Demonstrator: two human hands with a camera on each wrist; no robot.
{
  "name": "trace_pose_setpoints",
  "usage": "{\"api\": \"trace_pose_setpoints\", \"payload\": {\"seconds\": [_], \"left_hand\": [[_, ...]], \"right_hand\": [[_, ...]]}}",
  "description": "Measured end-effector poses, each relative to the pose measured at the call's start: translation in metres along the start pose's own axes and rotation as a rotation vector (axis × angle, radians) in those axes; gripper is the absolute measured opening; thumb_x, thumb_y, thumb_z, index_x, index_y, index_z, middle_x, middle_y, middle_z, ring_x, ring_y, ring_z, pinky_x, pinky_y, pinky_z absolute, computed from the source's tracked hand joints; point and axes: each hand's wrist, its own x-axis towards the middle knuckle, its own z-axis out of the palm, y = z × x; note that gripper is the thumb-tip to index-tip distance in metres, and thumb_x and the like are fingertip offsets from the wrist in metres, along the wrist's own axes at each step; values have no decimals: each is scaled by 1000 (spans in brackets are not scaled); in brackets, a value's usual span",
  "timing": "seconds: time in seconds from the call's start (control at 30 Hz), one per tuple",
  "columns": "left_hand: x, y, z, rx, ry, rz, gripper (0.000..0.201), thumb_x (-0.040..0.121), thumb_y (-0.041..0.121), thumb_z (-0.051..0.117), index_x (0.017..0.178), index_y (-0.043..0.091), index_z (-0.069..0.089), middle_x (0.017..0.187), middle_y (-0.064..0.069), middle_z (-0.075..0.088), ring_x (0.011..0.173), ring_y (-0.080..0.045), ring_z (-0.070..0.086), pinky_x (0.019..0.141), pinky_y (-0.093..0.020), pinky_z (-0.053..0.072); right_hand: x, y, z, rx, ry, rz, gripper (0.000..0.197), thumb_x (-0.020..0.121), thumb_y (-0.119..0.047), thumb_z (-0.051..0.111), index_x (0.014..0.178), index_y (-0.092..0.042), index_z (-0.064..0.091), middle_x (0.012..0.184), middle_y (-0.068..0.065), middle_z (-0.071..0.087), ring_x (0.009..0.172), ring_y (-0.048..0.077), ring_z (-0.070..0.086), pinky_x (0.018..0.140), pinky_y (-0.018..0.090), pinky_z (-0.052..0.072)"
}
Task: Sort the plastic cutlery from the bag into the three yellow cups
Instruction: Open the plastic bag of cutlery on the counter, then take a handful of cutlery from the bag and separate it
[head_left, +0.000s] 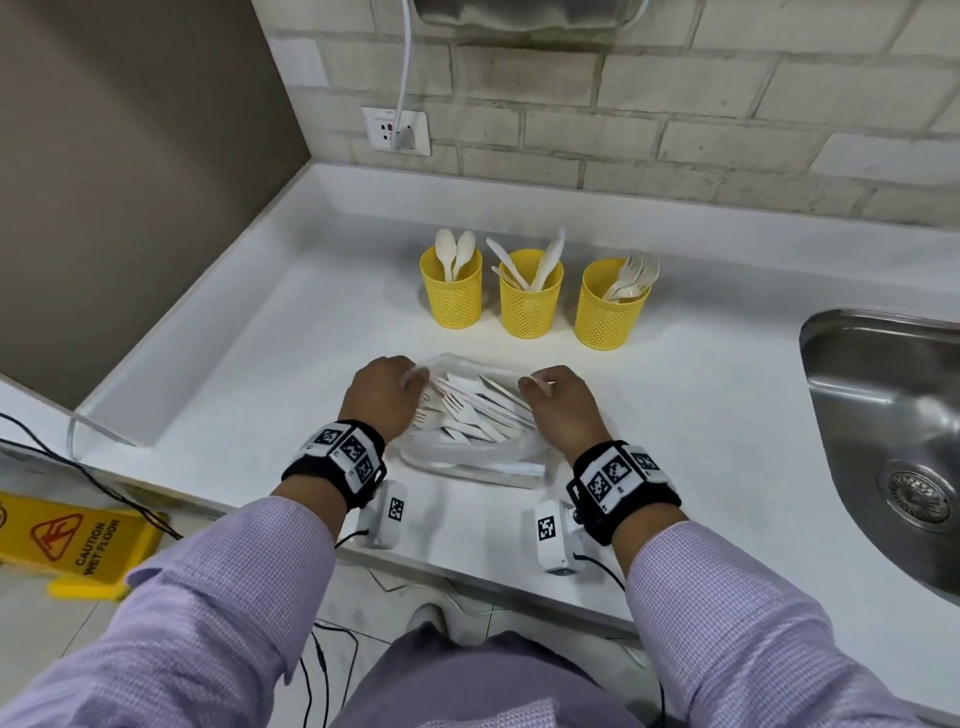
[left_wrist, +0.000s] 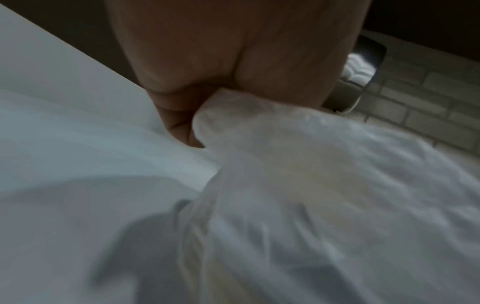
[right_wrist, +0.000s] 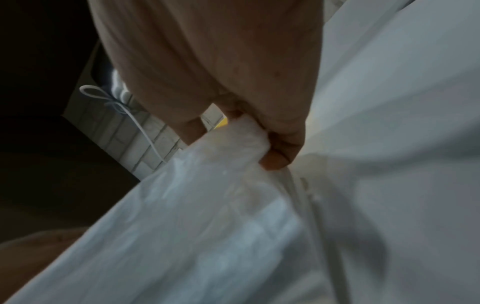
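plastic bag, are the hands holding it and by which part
Yes. The left hand and right hand each pinch the plastic bag by its far open edge, one at each side.

A white counter (head_left: 260, 322) carries three yellow cups (head_left: 451, 293) and a clear bag (head_left: 467, 457).

You are standing in a shared kitchenette or pantry, the kind found in an office or public building. A white worktop (head_left: 260, 332) runs into a corner, backed by a wall of pale brick-shaped tiles (head_left: 675, 93). A stainless steel sink (head_left: 883, 405) with a drain strainer is set into the worktop's right edge. A wall socket (head_left: 396, 131) with a white cable plugged in sits above the back edge. Three yellow mesh cups (head_left: 530, 293) hold disposable cutlery. On the floor off the left front edge stands a yellow "Caution Wet Floor" sign (head_left: 72, 540), which suggests a cleaned communal space, not a home.
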Motion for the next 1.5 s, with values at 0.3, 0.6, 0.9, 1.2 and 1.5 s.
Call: {"api": "trace_pose_setpoints", "payload": {"seconds": [0.3, 0.6, 0.9, 1.2, 1.5], "left_hand": [[17, 15, -10, -558, -55, -260, 42, 105, 42, 49, 74, 16, 62, 72, 2, 56, 72, -20, 48, 72, -30, 37], [11, -3, -11, -99, 12, -108, 20, 96, 29, 65, 103, 12, 72, 95, -5, 70, 98, -26, 65, 78, -25, 40], [12, 19, -20, -299, 72, -162, 62, 90, 39, 74, 142, 17, 49, 136, -13, 55, 120, -27, 60, 101, -33, 47], [-37, 3, 8, -264, -183, -227, 109, 63, 32, 76, 153, 27, 15, 127, -14, 60, 112, -35, 63, 95, -43, 54], [-37, -2, -10, -158, 134, 43, 75, 82, 17, 76, 149, 24, 44, 137, -14, 39, 113, -25, 54, 104, -35, 45]], "right_hand": [[6, -1, -4, 370, 44, 178, 32, 101, -22, 55, 72, -9, 63, 73, 4, 57, 74, 20, 51, 74, 34, 42], [-3, 5, -16, -100, -13, 137, 24, 89, -34, 64, 107, -18, 62, 111, 3, 66, 106, 26, 61, 96, 38, 49], [-16, -1, -17, -206, -127, 90, 33, 88, -35, 66, 114, -16, 57, 106, 1, 64, 97, 20, 61, 69, 27, 42], [-16, -2, -7, -215, -134, -1, 40, 87, -17, 63, 121, -16, 42, 103, 12, 66, 94, 27, 62, 76, 30, 42], [-22, 0, 0, -182, -66, -102, 46, 81, -18, 71, 117, -19, 44, 103, 5, 54, 91, 23, 58, 75, 31, 45]]}}
